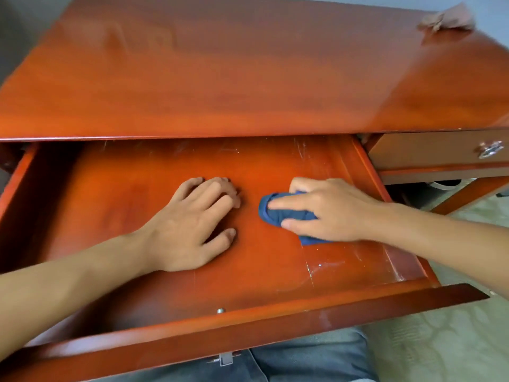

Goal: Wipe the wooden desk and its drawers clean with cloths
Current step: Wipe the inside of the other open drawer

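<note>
The reddish wooden desk (220, 78) fills the view, with its wide middle drawer (110, 194) pulled out toward me. My right hand (327, 209) presses a bunched blue cloth (278, 213) onto the drawer floor, fingers laid over it and thumb at its near edge. My left hand (192, 224) rests palm down on the drawer floor just left of the cloth, fingers bent at the tips and holding nothing. White scuffs mark the drawer floor near its right side. A second, brownish cloth (447, 20) lies crumpled at the far right corner of the desktop.
A smaller closed drawer with a metal knob (490, 150) sits to the right. The open drawer's front panel (275, 323) runs across above my lap in jeans (303, 359). Pale patterned floor (440, 334) shows at the lower right, beside a desk leg (468, 194).
</note>
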The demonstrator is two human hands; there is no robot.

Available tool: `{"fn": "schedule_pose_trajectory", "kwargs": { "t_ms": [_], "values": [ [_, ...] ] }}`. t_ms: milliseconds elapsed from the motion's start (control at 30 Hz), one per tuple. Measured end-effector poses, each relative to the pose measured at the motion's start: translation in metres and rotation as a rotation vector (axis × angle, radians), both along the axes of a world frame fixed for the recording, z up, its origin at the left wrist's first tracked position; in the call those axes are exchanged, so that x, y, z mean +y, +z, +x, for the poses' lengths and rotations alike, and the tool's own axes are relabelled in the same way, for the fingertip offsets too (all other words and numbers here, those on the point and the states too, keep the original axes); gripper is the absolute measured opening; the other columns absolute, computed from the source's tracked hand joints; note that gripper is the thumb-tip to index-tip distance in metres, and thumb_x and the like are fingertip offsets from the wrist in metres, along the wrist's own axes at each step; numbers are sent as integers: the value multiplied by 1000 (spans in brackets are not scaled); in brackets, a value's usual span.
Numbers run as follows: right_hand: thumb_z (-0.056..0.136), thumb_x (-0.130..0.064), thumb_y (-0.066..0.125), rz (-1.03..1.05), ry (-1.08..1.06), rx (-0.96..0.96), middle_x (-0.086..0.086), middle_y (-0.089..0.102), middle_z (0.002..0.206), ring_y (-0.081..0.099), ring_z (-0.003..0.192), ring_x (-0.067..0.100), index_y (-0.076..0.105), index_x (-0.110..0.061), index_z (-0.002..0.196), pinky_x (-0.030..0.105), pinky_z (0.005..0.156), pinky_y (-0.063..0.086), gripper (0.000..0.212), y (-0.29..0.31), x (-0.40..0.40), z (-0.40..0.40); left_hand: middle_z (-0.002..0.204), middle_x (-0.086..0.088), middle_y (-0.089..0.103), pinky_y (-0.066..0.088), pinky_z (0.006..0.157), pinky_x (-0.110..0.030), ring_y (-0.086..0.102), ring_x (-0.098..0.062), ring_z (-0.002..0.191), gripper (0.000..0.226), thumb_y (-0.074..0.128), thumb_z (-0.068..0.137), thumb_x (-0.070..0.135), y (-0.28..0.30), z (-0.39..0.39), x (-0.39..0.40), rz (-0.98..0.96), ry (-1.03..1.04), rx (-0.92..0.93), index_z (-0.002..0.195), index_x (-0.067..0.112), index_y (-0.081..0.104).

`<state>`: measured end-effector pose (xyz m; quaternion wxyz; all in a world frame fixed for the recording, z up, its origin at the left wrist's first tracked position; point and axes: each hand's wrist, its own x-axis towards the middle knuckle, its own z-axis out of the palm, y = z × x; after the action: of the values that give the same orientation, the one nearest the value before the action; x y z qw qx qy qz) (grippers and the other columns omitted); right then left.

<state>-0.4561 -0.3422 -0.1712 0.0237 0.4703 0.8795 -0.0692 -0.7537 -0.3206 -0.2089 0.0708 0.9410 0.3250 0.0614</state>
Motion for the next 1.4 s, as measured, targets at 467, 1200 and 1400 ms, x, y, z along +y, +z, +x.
{"fn": "schedule_pose_trajectory", "kwargs": {
  "t_ms": [467, 1200, 1400],
  "values": [
    [101, -58, 28, 135, -118, -239, -2, 53, 113, 57, 73, 24, 50, -39, 138, 36, 66, 49, 47, 6, 1, 14, 167, 15, -30, -14, 127, -52, -33, -13, 153, 80, -4, 88, 89, 0, 0, 2, -47, 18, 275, 156, 52, -23],
    [85, -40, 78, -331, 9, 86, -12, 53, 104, 50, 90, 8, 61, -32, 117, 22, 66, 37, 36, 23, -45, -67, 170, 18, -21, -12, 128, -47, -28, -6, 154, 81, 4, 88, 88, -4, -2, 1, -47, 16, 221, 159, 53, -12],
    [71, -28, 91, -622, -165, -70, -18, 64, 88, 60, 80, -2, 69, -36, 94, 22, 66, 49, 32, 52, -52, 6, 170, 18, -21, -11, 128, -49, -28, -7, 154, 81, -3, 86, 90, 1, 0, -3, -70, 22, 219, 158, 54, -13]
  ]
}}
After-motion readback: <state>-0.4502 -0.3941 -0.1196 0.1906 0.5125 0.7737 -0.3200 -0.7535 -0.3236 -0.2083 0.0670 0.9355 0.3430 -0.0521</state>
